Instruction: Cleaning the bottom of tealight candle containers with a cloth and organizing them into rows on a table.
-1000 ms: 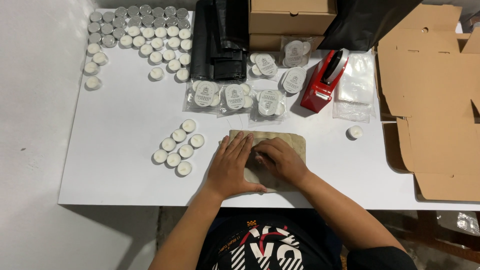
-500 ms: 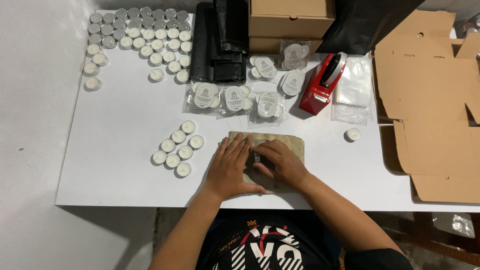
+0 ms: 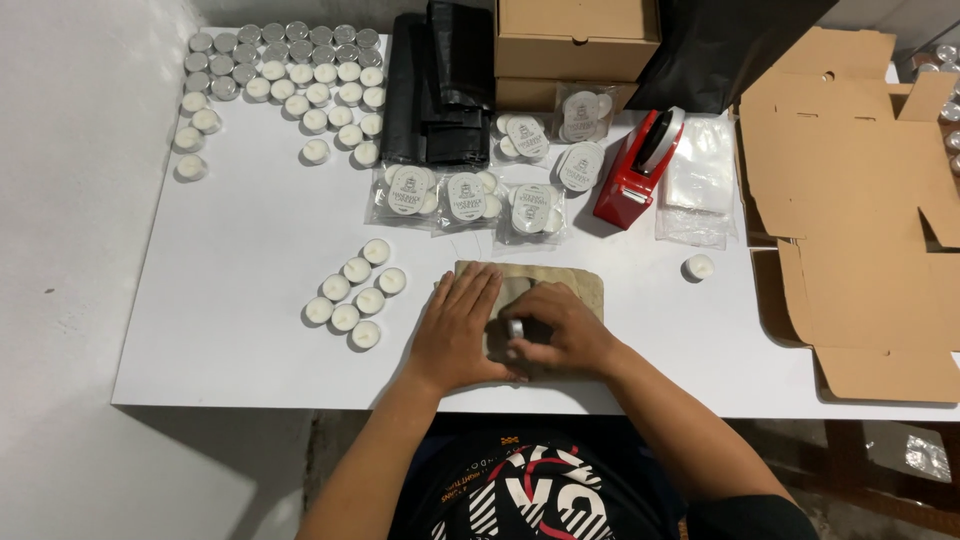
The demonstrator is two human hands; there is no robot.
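Left hand (image 3: 462,325) lying flat with fingers spread on a tan pouch (image 3: 575,287) at the near edge of the white bench (image 3: 240,290), right hand (image 3: 556,330) curling narrow fingers over the pouch's middle, seven loose tealights (image 3: 352,294) sitting just left, bagged tealights (image 3: 465,196) and red tape dispenser (image 3: 633,170) lying beyond.

**Materials and finishes on the counter**

The counter (image 3: 250,300) is smooth, matt white. The pouch (image 3: 575,285) under both hands looks like matt brown kraft paper. The tealights (image 3: 352,295) show pale wax in dull metal cups. The packets (image 3: 465,195) are clear, glossy plastic film. The tape dispenser (image 3: 632,160) is shiny red plastic. The flat boxes (image 3: 860,190) are matt brown cardboard; the bags (image 3: 435,90) are glossy black plastic.
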